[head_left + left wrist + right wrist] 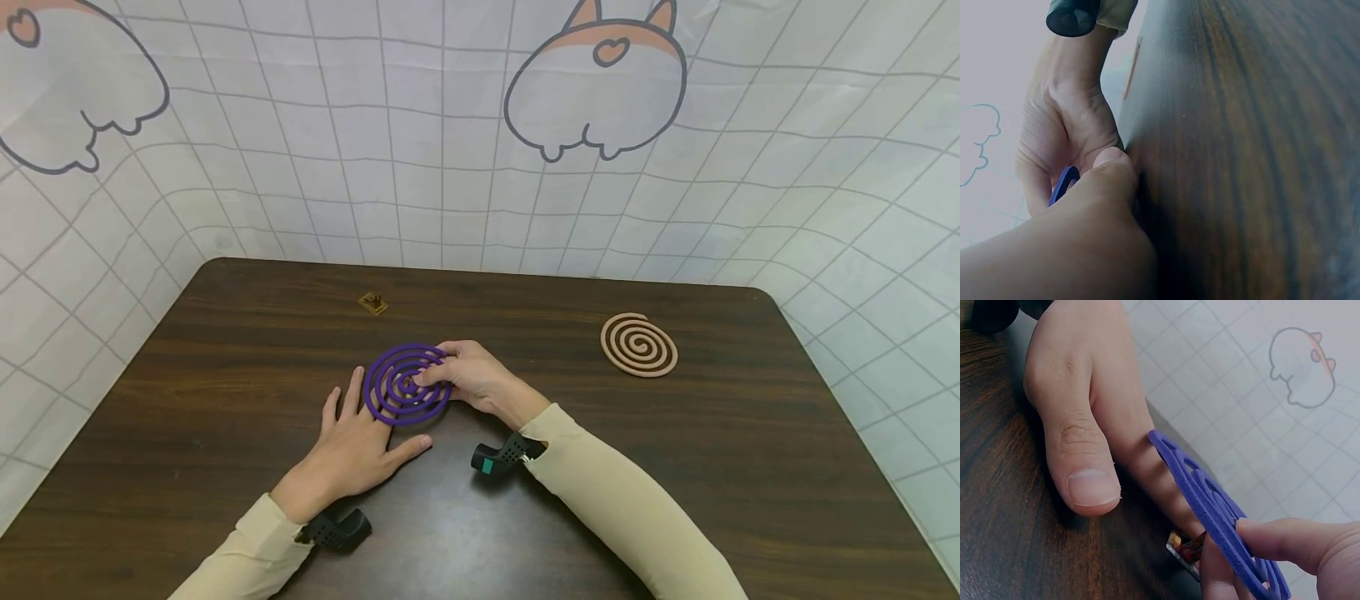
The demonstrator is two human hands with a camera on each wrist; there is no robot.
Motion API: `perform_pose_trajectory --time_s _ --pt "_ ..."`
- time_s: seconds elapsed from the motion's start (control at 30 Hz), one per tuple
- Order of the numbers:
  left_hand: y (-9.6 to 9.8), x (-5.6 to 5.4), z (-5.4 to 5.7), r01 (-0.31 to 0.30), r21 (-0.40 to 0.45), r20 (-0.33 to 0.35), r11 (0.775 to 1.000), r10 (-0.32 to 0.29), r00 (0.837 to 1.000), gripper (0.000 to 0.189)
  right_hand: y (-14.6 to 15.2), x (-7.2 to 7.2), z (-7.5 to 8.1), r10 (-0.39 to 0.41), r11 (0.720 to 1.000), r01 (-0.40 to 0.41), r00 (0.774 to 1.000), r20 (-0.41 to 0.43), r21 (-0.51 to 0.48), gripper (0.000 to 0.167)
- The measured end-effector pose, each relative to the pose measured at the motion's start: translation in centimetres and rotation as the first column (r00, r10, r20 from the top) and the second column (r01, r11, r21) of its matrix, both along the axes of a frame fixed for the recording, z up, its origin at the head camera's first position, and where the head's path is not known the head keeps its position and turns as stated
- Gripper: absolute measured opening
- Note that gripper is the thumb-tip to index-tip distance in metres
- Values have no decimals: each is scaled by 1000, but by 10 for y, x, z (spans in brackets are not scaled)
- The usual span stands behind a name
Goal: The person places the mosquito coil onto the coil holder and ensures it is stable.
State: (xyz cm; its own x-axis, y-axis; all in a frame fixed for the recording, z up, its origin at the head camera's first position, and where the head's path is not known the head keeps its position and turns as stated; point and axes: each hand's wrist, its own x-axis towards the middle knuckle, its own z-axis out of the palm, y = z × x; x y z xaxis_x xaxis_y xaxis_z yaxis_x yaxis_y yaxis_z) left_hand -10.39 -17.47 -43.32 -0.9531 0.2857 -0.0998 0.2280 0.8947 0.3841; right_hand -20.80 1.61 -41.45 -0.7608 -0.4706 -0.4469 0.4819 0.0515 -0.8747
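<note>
from my distant seat i judge the work partway along; the purple coil (406, 386) is picked up, pinched by the thumb and fingers of my right hand (480, 379), and not yet set down; in the head view it overlaps the spread fingers of my left hand (351, 454), which grasps nothing; the tan coil (639, 347) lies flat on the worktop (585, 467), untouched, at the right; i count one purple coil, one tan coil, one small gold-coloured piece (372, 303); whether the glinting bit (1184, 551) in the right wrist view is a second, i cannot tell
</note>
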Motion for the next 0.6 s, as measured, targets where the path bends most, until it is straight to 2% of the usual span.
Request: perform_pose_trajectory --time_s 0.6 --pt "0 2 2 -1 -1 -18 1000 1 1000 85 2 0 -1 27 1000 -27 999 -38 17 36"
